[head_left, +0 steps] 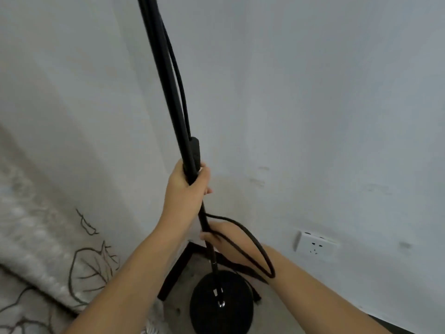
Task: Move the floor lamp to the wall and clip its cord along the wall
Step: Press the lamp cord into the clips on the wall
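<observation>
While your left hand (186, 183) is wrapped tight round the lamp pole (168, 75) and your right hand (224, 237) closes on pole and cord (255, 244), base (221, 302) at the floor's wall corner: slack loop may snag your forearm, tipping the lamp.

The single head-worn camera looks steeply down and forward, close to a room corner, with the wall (313, 92) filling the upper right frame.
</observation>
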